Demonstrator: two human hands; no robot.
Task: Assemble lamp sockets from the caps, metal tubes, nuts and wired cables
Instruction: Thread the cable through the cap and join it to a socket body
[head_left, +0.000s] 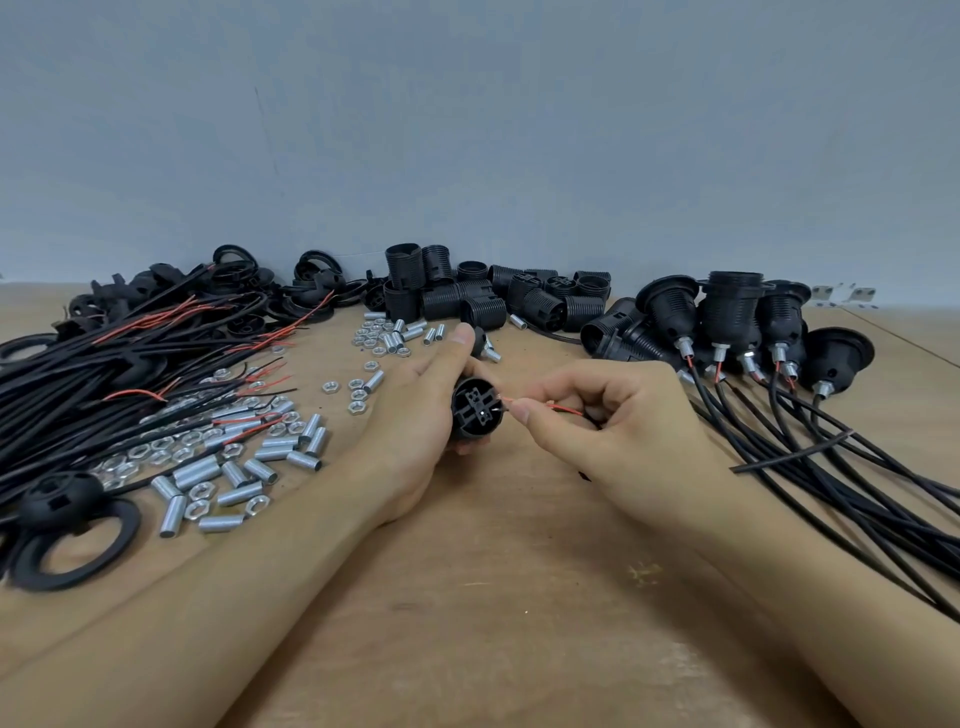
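Two hands work: left (415, 415) grasps socket body (471, 410), right (597, 415) pinches red wire (558, 409).

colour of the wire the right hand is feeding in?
Red wire, pinched by the right hand; head view.

Left hand (415, 415) grips the black socket body (472, 410), terminal end facing us; right hand (613, 415) pinches the red wire (563, 409) at its terminals, above the worktop (493, 597).

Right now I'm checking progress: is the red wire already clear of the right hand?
No, the right hand pinches the red wire and holds its tip at the black socket in the left hand.
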